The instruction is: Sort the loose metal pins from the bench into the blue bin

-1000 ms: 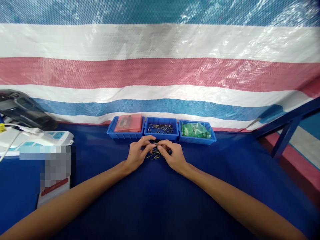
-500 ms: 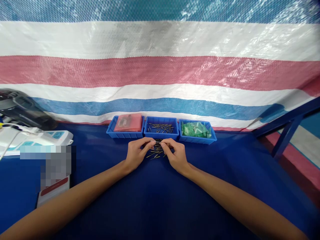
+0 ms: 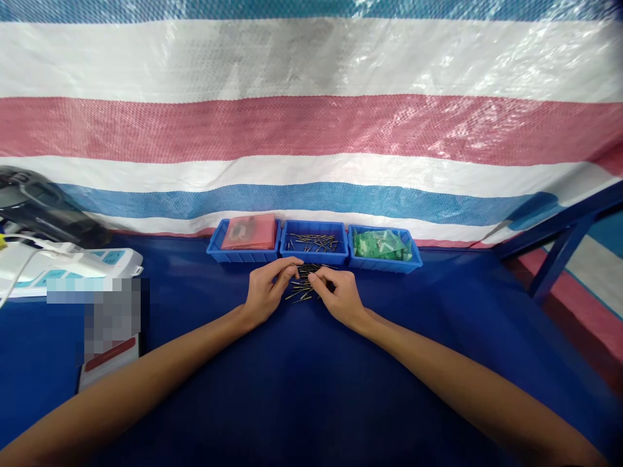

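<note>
My left hand (image 3: pixel 267 288) is closed in a pinch at the upper left of a pile of thin metal pieces (image 3: pixel 302 288). These pieces have dark and gold-coloured bodies, and several lie loose on the blue table. What its fingertips hold is too small to make out. Closed over the right side of the pile is my right hand (image 3: pixel 339 292), thumb and forefinger together, touching or just above the pieces. Anything between those fingers is also too small to tell. Just behind the pile, a middle blue bin (image 3: pixel 314 258) holds several similar thin pieces (image 3: pixel 318 242).
A left blue bin (image 3: pixel 243 257) contains a flat red packet (image 3: pixel 249 231). Green plastic bags (image 3: pixel 382 244) fill the right blue bin (image 3: pixel 387 264). At left are a white power strip (image 3: pixel 127 263) and a dark bottle (image 3: pixel 58 214). A striped sheet (image 3: pixel 311 130) hangs behind.
My fingertips have drawn slightly apart; a thin piece spanned them before. My right hand has moved down onto the pile. The view has tilted down slightly.
</note>
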A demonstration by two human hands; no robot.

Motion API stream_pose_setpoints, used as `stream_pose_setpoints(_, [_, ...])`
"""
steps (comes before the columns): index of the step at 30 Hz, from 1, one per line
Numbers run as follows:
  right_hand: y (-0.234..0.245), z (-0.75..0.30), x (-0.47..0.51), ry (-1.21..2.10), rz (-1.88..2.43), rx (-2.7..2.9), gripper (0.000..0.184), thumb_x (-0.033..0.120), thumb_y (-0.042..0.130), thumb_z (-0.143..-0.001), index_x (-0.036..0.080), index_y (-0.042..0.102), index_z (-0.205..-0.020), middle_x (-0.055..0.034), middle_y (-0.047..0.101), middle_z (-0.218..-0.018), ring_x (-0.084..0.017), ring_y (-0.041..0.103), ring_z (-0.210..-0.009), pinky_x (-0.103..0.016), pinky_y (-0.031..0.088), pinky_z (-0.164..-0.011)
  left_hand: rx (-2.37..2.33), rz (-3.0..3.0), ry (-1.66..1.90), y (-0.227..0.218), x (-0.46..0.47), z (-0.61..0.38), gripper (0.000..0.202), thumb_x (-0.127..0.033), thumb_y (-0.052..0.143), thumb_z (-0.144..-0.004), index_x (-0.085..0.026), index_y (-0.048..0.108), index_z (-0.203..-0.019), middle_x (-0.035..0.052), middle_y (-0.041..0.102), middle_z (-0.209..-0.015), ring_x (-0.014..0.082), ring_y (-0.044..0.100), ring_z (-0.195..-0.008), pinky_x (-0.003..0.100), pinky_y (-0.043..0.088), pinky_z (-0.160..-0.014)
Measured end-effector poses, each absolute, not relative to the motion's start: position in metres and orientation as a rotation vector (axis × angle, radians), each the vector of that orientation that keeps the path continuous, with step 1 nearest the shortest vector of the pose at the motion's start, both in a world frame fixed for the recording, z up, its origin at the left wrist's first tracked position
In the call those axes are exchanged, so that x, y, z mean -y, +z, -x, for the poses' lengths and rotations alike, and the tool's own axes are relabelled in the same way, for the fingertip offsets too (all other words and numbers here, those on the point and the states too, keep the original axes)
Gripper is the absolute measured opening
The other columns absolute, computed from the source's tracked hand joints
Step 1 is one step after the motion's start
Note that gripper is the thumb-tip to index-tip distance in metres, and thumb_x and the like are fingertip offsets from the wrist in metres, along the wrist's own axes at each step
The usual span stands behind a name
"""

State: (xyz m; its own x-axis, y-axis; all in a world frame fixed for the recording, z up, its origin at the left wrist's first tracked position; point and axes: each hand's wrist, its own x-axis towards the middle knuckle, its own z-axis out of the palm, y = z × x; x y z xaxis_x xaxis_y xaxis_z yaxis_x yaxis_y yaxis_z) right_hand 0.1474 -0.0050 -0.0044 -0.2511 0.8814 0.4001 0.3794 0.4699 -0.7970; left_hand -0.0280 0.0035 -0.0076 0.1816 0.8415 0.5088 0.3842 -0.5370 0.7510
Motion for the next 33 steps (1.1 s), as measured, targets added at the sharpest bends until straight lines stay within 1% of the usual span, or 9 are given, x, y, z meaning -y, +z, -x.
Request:
stream_pose_setpoints(2, [-0.0047, -0.1476, 0.0052, 0.708, 1.075, 1.828, 0.034, 0.032, 0.047, -0.091, 0.018, 0.051, -0.060, 0.0043, 0.040, -0.051, -0.008, 0.037, -0.047, -0.023, 0.031, -0.052, -1.187, -2.078, 1.312, -0.0074, -0.0037, 0.0285, 0.024, -0.031, 0.051, -0.092, -0.018, 0.068, -0.102, 0.0016, 0.069, -0.077, 0.0090, 0.059, -0.060, 0.019, 0.048, -0.063])
stream_pose_setpoints(4, [-0.0052, -0.1478, 0.0054, 0.696, 1.080, 1.817, 0.033, 0.032, 0.047, -0.090, 0.017, 0.054, -0.062, 0.0041, 0.042, -0.051, -0.008, 0.038, -0.048, -0.023, 0.032, -0.052, -1.207, -2.127, 1.318, -0.0073, -0.0036, 0.0288, 0.023, -0.031, 0.054, -0.090, -0.018, 0.069, -0.100, 0.0029, 0.071, -0.083, 0.0114, 0.062, -0.068, 0.020, 0.049, -0.069])
stream_pose_setpoints(9, [-0.0056, -0.1480, 0.0058, 0.689, 1.089, 1.795, 0.028, 0.032, 0.048, -0.091, 0.017, 0.060, -0.070, 0.0025, 0.049, -0.056, -0.009, 0.042, -0.051, -0.023, 0.035, -0.055, -1.200, -2.140, 1.363, -0.0079, -0.0044, 0.0287, 0.020, -0.029, 0.057, -0.089, -0.017, 0.069, -0.099, 0.0030, 0.070, -0.083, 0.0116, 0.062, -0.069, 0.021, 0.049, -0.070])
stream_pose_setpoints(14, [-0.0074, -0.1475, 0.0058, 0.743, 1.076, 1.752, 0.022, 0.032, 0.047, -0.091, 0.017, 0.062, -0.083, 0.0031, 0.048, -0.058, -0.009, 0.043, -0.051, -0.023, 0.036, -0.054, -1.100, -2.150, 1.369, -0.0070, -0.0049, 0.0282, 0.020, -0.024, 0.052, -0.091, -0.017, 0.068, -0.101, 0.0049, 0.070, -0.086, 0.0132, 0.063, -0.076, 0.023, 0.050, -0.072])
stream_pose_setpoints(17, [-0.0091, -0.1474, 0.0061, 0.776, 1.060, 1.721, 0.020, 0.030, 0.047, -0.091, 0.017, 0.062, -0.092, 0.0044, 0.044, -0.057, -0.009, 0.041, -0.050, -0.023, 0.036, -0.053, -1.133, -2.062, 1.328, -0.0081, -0.0041, 0.0277, 0.020, -0.025, 0.053, -0.091, -0.018, 0.066, -0.104, 0.0040, 0.070, -0.086, 0.0128, 0.065, -0.074, 0.022, 0.051, -0.070])
stream_pose_setpoints(20, [-0.0096, -0.1475, 0.0065, 0.791, 1.053, 1.713, 0.020, 0.030, 0.048, -0.090, 0.018, 0.061, -0.097, 0.0054, 0.042, -0.055, -0.010, 0.041, -0.049, -0.023, 0.036, -0.052, -1.125, -2.023, 1.318, -0.0099, -0.0036, 0.0272, 0.021, -0.025, 0.056, -0.089, -0.019, 0.063, -0.108, 0.0007, 0.069, -0.079, 0.0104, 0.065, -0.068, 0.019, 0.051, -0.068])
stream_pose_setpoints(24, [-0.0084, -0.1477, 0.0067, 0.804, 1.015, 1.727, 0.018, 0.030, 0.050, -0.089, 0.017, 0.061, -0.096, 0.0050, 0.044, -0.056, -0.009, 0.042, -0.049, -0.023, 0.036, -0.053, -1.094, -2.026, 1.342, -0.0111, -0.0040, 0.0268, 0.022, -0.023, 0.058, -0.088, -0.019, 0.061, -0.110, -0.0013, 0.069, -0.076, 0.0087, 0.065, -0.067, 0.016, 0.050, -0.068])
stream_pose_setpoints(29, [-0.0077, -0.1473, 0.0054, 0.804, 1.012, 1.735, 0.016, 0.029, 0.051, -0.088, 0.017, 0.061, -0.093, 0.0053, 0.043, -0.056, -0.009, 0.042, -0.049, -0.023, 0.036, -0.053, -1.116, -2.036, 1.328, -0.0106, -0.0044, 0.0264, 0.022, -0.025, 0.058, -0.088, -0.019, 0.061, -0.109, -0.0009, 0.071, -0.079, 0.0090, 0.067, -0.068, 0.016, 0.051, -0.068])
stream_pose_setpoints(33, [-0.0085, -0.1468, 0.0042, 0.783, 1.018, 1.753, 0.016, 0.029, 0.051, -0.089, 0.017, 0.061, -0.091, 0.0056, 0.042, -0.056, -0.009, 0.041, -0.050, -0.023, 0.035, -0.053, -1.124, -2.034, 1.305, -0.0097, -0.0039, 0.0258, 0.023, -0.026, 0.057, -0.088, -0.020, 0.060, -0.111, -0.0016, 0.071, -0.080, 0.0080, 0.066, -0.065, 0.015, 0.051, -0.066])
